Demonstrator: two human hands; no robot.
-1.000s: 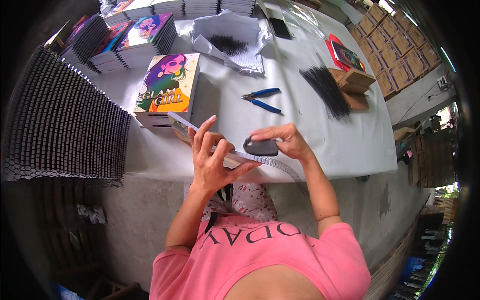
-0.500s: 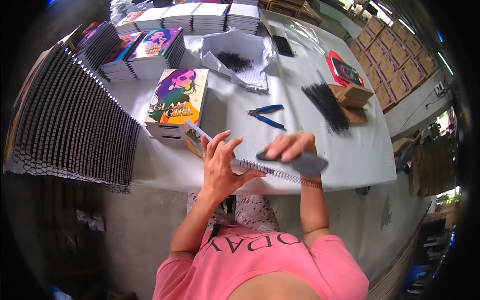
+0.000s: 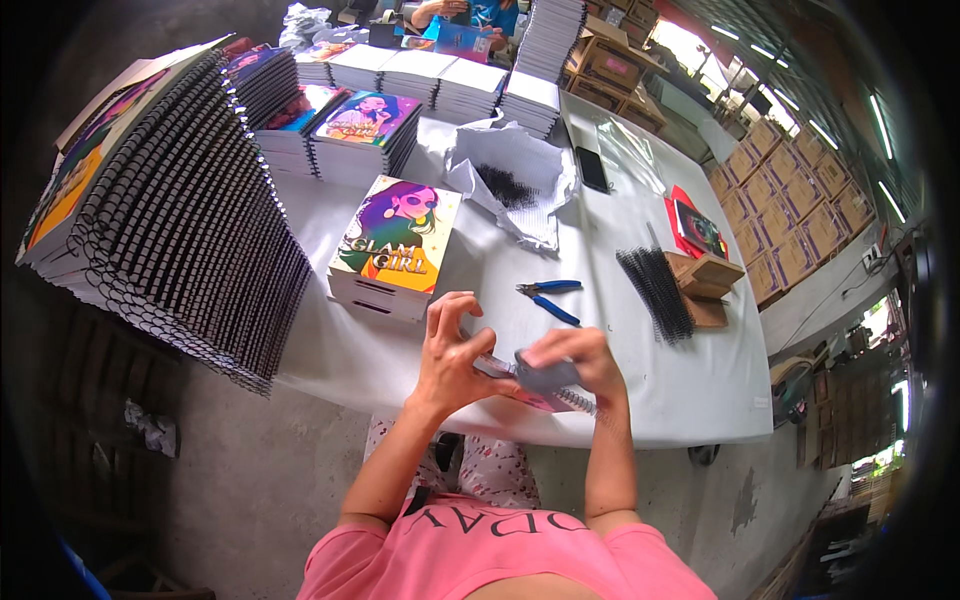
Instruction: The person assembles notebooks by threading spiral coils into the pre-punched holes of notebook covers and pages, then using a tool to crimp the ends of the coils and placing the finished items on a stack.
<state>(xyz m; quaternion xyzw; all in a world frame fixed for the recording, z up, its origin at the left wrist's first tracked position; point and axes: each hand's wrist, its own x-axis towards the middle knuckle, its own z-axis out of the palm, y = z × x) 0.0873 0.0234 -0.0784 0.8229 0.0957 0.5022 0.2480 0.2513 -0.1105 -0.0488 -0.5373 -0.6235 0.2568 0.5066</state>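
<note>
Near the table's front edge, my left hand (image 3: 450, 362) is closed on a small notebook (image 3: 490, 366), fingers bent over it and the thumb along its edge. A wire spiral coil (image 3: 576, 400) runs along that edge and sticks out to the right. My right hand (image 3: 582, 358), somewhat blurred, grips a flat dark-grey piece (image 3: 548, 377) lying against the coil; its exact kind cannot be told. Just beyond my hands lie blue-handled cutters (image 3: 552, 300). A stack of notebooks with an illustrated cover (image 3: 396, 238) stands past my left hand.
Tall piles of spiral-bound notebooks (image 3: 190, 225) fill the left side. A paper-lined container (image 3: 515, 190) holds black coil scraps. Loose black coils (image 3: 656, 295) lean on a wooden block (image 3: 708, 278). A phone (image 3: 593, 170) lies farther back. Across the table is another person (image 3: 490, 14).
My right hand has moved left with the grey piece, closer to my left hand, covering more of the coil. The view has shifted, bringing the other person into sight.
</note>
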